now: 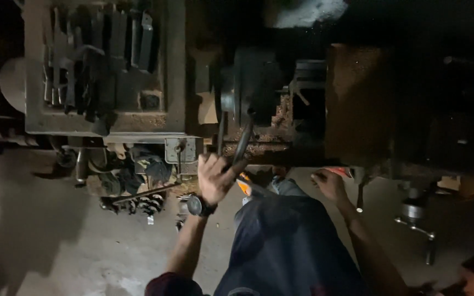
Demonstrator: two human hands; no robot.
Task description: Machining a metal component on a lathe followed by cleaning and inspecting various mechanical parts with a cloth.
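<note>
My left hand (214, 176), with a wristwatch on the wrist, is closed around a dark metal lever (242, 143) that runs up to the round chuck (250, 85) of a lathe. My right hand (329, 183) rests at the lathe's front edge next to a small orange-red object (342, 171); whether it grips anything is hidden in the dark. My legs in dark trousers fill the bottom centre.
An open metal tray (97, 118) of several dark tool bars sits at the upper left. Rags and metal parts (133, 181) lie under it on the concrete floor. Wood shavings cover the lathe bed (357, 98). A metal handle fitting (415, 219) stands at the right.
</note>
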